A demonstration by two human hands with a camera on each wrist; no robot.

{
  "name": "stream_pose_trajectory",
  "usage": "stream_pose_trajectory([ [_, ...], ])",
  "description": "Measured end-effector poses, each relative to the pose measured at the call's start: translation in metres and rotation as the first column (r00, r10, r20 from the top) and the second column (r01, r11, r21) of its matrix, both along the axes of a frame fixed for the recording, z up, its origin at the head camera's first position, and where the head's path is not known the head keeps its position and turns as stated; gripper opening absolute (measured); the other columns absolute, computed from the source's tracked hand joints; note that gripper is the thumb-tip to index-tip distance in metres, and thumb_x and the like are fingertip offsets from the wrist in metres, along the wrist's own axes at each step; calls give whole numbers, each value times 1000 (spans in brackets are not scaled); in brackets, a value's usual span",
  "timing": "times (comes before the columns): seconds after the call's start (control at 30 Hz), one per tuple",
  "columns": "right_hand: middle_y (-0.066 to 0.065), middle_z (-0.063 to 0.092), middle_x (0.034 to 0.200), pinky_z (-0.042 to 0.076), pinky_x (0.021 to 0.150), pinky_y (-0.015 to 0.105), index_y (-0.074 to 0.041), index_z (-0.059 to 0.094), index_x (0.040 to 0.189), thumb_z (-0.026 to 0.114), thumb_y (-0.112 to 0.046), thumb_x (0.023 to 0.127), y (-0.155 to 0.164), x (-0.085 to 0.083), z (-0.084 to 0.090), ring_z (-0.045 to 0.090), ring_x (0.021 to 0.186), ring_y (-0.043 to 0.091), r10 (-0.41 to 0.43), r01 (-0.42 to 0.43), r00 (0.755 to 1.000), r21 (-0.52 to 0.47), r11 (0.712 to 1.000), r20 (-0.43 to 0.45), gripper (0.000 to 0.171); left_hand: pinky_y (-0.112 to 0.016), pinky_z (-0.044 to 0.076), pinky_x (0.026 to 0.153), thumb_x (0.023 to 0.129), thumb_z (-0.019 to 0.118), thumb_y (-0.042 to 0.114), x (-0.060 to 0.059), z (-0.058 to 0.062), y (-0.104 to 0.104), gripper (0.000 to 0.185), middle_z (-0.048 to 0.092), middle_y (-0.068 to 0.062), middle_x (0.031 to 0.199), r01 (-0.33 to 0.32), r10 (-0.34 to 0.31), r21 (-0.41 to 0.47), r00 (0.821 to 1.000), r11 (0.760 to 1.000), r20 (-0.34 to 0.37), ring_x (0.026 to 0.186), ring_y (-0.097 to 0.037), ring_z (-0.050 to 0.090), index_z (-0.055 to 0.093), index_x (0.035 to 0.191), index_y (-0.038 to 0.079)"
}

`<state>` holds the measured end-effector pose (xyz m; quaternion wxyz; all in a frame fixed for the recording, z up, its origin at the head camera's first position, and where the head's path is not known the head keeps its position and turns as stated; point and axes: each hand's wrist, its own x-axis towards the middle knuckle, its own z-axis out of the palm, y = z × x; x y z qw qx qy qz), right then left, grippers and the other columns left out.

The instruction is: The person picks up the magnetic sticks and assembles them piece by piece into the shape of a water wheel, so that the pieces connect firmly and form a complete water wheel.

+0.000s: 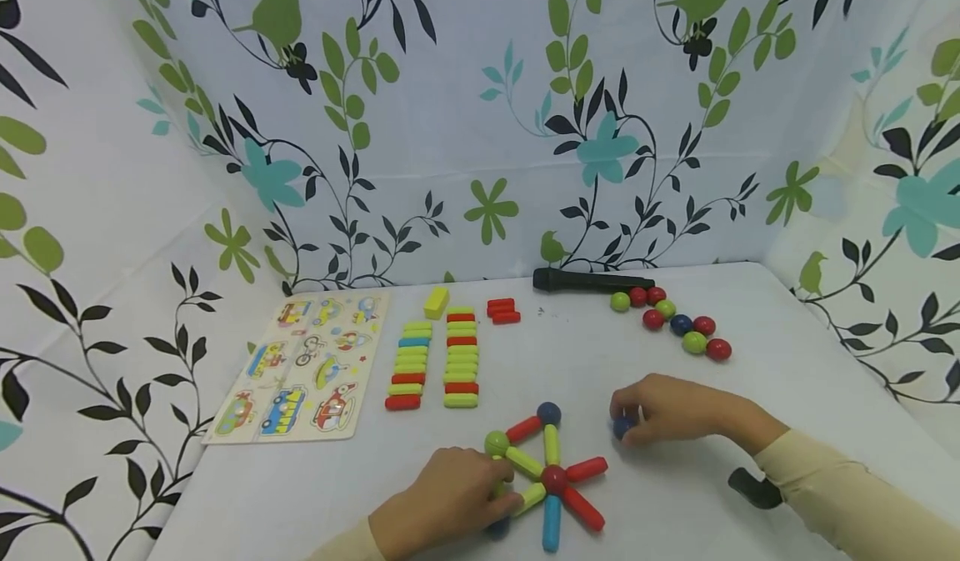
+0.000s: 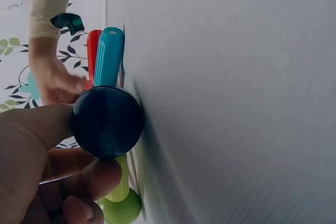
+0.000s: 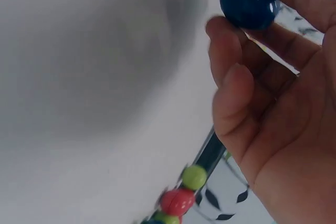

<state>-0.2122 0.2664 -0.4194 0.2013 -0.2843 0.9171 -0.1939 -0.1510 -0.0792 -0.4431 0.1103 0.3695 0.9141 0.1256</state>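
On the table lies a structure of coloured sticks and balls around a red ball (image 1: 554, 479). Red sticks (image 1: 583, 508), a blue stick (image 1: 551, 523) and yellow-green sticks radiate from it. A green ball (image 1: 497, 443) and a dark blue ball (image 1: 549, 413) form its far corners. My left hand (image 1: 457, 490) covers the structure's near left side, thumb and fingers around another dark blue ball (image 2: 107, 122). To the right of the structure, my right hand (image 1: 671, 411) pinches a separate blue ball (image 3: 249, 1) between thumb and fingers, close over the table.
Two columns of sticks (image 1: 461, 357) lie left of centre, with loose red sticks (image 1: 502, 311) and a yellow block (image 1: 436, 303) behind. A picture puzzle board (image 1: 300, 365) is at left. Several balls (image 1: 694, 343) and a black rod-like object (image 1: 592, 281) sit at the back right.
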Motion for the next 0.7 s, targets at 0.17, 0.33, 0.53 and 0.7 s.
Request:
stream_pose_trajectory([
  [0.17, -21, 62, 90, 52, 75, 24, -30, 71, 112, 80, -35, 86, -14, 21, -1, 57, 84, 3, 73, -72, 996, -29, 997, 57, 28, -17, 40, 54, 94, 71, 47, 0, 1, -2, 30, 50, 19, 61, -13, 13, 3, 1000, 1000, 9, 55, 0, 46, 76, 112, 24],
  [0.33, -22, 62, 88, 52, 75, 23, -28, 72, 113, 81, -35, 86, -20, 24, -5, 57, 81, 2, 80, -79, 996, -30, 996, 30, 30, -17, 41, 56, 94, 71, 47, 0, 0, -2, 30, 52, 20, 63, -4, 4, 19, 1000, 1000, 18, 56, 0, 47, 76, 112, 24],
  [0.53, -21, 63, 93, 53, 78, 25, -25, 73, 117, 80, -32, 86, -22, 21, -4, 57, 84, 2, 76, -76, 997, -23, 997, -2, 32, -16, 41, 56, 94, 71, 46, -1, 0, 0, 29, 52, 20, 62, 4, -5, 28, 1000, 1000, 12, 56, 1, 47, 76, 112, 24],
  [0.7, -18, 67, 103, 56, 87, 31, -22, 73, 120, 79, -29, 88, -27, 18, -4, 59, 90, 3, 69, -70, 997, -15, 997, -39, 34, -16, 41, 55, 94, 71, 45, 0, 1, 1, 28, 52, 20, 62, 7, -7, 35, 1000, 999, 9, 56, 1, 47, 76, 111, 23],
])
